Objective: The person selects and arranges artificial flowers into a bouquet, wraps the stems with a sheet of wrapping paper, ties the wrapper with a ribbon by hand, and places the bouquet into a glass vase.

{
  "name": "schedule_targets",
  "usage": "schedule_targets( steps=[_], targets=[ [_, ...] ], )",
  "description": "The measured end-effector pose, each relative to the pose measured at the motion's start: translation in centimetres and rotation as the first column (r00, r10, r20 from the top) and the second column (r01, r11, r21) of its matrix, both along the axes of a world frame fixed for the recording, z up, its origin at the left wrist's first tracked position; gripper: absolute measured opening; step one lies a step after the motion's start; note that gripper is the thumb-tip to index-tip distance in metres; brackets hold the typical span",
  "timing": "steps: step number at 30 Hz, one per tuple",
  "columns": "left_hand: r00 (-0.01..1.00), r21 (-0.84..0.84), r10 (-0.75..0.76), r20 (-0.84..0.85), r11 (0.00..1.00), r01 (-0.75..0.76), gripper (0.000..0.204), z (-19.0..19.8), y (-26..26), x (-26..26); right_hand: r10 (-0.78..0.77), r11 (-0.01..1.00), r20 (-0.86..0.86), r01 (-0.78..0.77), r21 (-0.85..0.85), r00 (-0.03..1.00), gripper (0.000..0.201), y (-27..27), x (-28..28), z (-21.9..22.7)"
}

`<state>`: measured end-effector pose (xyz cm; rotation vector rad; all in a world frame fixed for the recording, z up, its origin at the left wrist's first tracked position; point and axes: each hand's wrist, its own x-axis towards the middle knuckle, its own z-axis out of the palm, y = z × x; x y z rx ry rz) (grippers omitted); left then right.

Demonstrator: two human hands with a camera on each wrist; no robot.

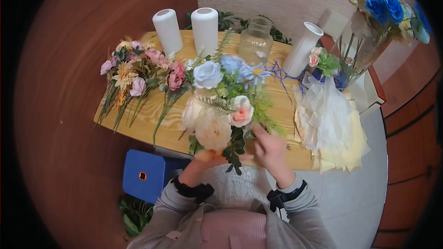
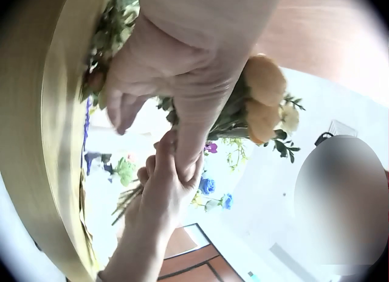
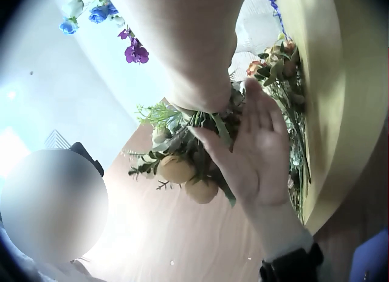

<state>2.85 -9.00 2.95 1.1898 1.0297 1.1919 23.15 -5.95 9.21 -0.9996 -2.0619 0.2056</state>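
1. Your left hand (image 3: 258, 154) is spread wide, palm showing, fingers straight and thumb well apart from them, with the bouquet (image 1: 221, 110) against the gap between.
2. Your right hand (image 1: 272, 147) comes in from the right, its fingers curled round the bouquet's stems (image 2: 124, 203), close against your left thumb.
3. Both your forearms reach forward; the bouquet is in front of you, over the near edge of the table (image 1: 143, 131), blue blooms on its far side and pale ones nearer you.
4. At the far left you have a ribbed white vase (image 1: 168, 32) and, just right of it, a second ribbed white vase (image 1: 205, 32); you cannot tell what is inside either.
5. Right of those is a clear glass jar (image 1: 255, 46), its contents unclear, then a slant-mouthed white vase (image 1: 300, 53).
6. At the far right, a large clear vase (image 1: 374, 46) holds blue roses (image 1: 385, 7) and other stems.
7. Your left wrist view shows the stem ends past your right hand, which the head view hides behind the blooms.
8. Your right wrist view shows your open left palm and round peach blooms (image 3: 176, 169) on the bouquet's near side; the head view covers most of that palm.
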Motion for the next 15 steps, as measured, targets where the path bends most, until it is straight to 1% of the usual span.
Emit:
schedule_targets(
  steps=[1, 2, 3, 4, 5, 6, 7, 8, 9, 10, 11, 12, 13, 14, 15],
  targets=[
    [0.902, 0.172, -0.152, -0.404, 0.956, 0.238, 0.065, 0.6, 0.3, -0.9, -0.05, 0.999, 0.05, 0.049, 0.011, 0.998, 0.045, 0.2, 0.5, 0.1],
    [0.633, 0.224, -0.18, -0.753, 0.835, 0.504, 0.067, 2.0, 0.6, -1.8, -0.053, 0.999, 0.048, 0.053, 0.012, 0.997, 0.045, 0.4, 0.8, 0.2],
    [0.488, 0.19, -0.206, -0.848, 0.742, 0.643, 0.062, 5.0, -0.2, -3.5, -0.075, 0.996, 0.047, 0.072, 0.059, 0.996, 0.043, 0.7, 1.2, 0.4],
    [0.41, 0.026, -0.537, -0.737, 0.583, 0.812, 0.06, 6.4, 0.3, -5.7, -0.097, 0.99, 0.046, 0.092, 0.104, 0.994, 0.042, 0.9, 1.4, 0.6],
    [0.253, -0.081, -0.798, -0.546, 0.351, 0.933, 0.057, 7.6, 0.8, -7.9, -0.086, 0.989, 0.037, 0.081, 0.125, 0.996, 0.042, 1.1, 1.5, 0.8],
    [0.354, 0.018, -0.846, -0.4, 0.379, 0.925, 0.053, 9.1, 0.7, -9.5, -0.086, 0.99, 0.039, 0.08, 0.119, 0.996, 0.042, 1.1, 1.7, 0.5],
    [0.493, 0.29, -0.777, -0.392, 0.404, 0.867, 0.054, 9.6, 1.3, -10.9, -0.085, 0.984, 0.074, 0.072, 0.163, 0.994, 0.042, 1.1, 2.0, 0.0],
    [0.722, 0.373, -0.687, -0.086, 0.649, 0.663, 0.058, 9.0, 0.8, -12.7, -0.082, 0.977, 0.11, 0.058, 0.205, 0.991, 0.042, 1.2, 2.2, -0.4],
    [0.941, 0.497, -0.3, 0.154, 0.847, 0.188, 0.058, 10.2, -0.4, -11.5, -0.069, 0.979, 0.115, 0.045, 0.199, 0.991, 0.042, 1.3, 2.3, -0.5],
    [0.974, 0.466, -0.076, 0.214, 0.884, -0.033, 0.058, 11.7, -0.8, -9.8, -0.04, 0.973, 0.131, 0.009, 0.232, 0.991, 0.043, 1.4, 2.3, -0.7],
    [0.953, 0.424, 0.152, 0.263, 0.869, -0.256, 0.059, 14.9, -0.5, -6.7, -0.011, 0.964, 0.147, -0.028, 0.265, 0.989, 0.044, 1.4, 2.1, -0.8],
    [0.988, 0.491, 0.148, 0.04, 0.858, -0.149, 0.056, 15.2, 0.4, -6.6, 0.003, 0.964, 0.149, -0.042, 0.262, 0.989, 0.044, 1.2, 1.8, -0.7],
    [0.972, 0.529, 0.144, -0.185, 0.848, -0.025, 0.054, 15.3, 1.0, -6.4, -0.016, 0.963, 0.157, -0.026, 0.268, 0.988, 0.043, 0.9, 1.5, -0.5],
    [0.972, 0.528, 0.147, -0.182, 0.849, -0.03, 0.054, 15.6, 0.9, -5.6, -0.041, 0.962, 0.166, -0.006, 0.274, 0.985, 0.043, 0.7, 1.4, -0.3],
    [0.961, 0.506, 0.145, -0.235, 0.863, -0.006, 0.05, 16.1, 0.8, -4.7, -0.042, 0.962, 0.17, -0.006, 0.272, 0.985, 0.043, 0.5, 1.4, -0.2]
  ],
)
